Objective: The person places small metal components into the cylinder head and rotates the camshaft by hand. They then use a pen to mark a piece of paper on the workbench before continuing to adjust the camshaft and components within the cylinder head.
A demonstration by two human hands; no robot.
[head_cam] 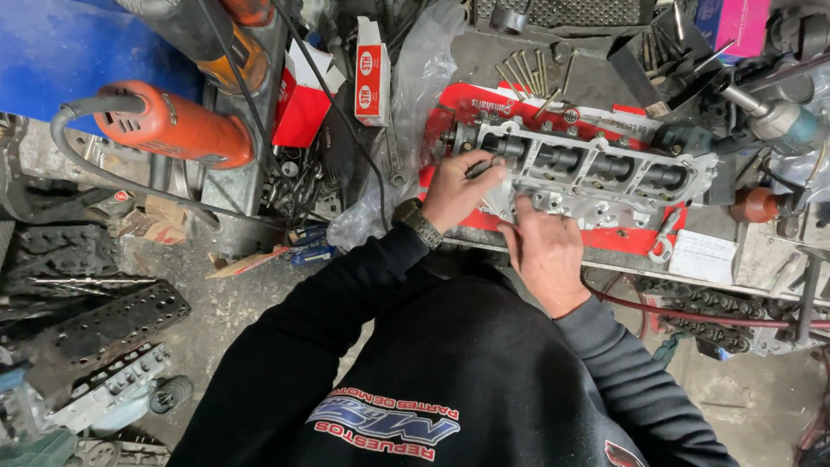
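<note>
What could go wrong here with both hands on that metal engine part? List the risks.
1. The engine part lies on a red sheet near the bench edge; pushing it could slide it off.
2. The left hand and right hand are bare against sharp metal edges; cuts seem possible.
3. Loose bolts behind it could get knocked away.

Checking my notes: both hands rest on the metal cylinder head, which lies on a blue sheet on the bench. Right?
Not quite: in the head view the sheet is red. Both the left hand and the right hand do rest on the metal cylinder head.
</note>
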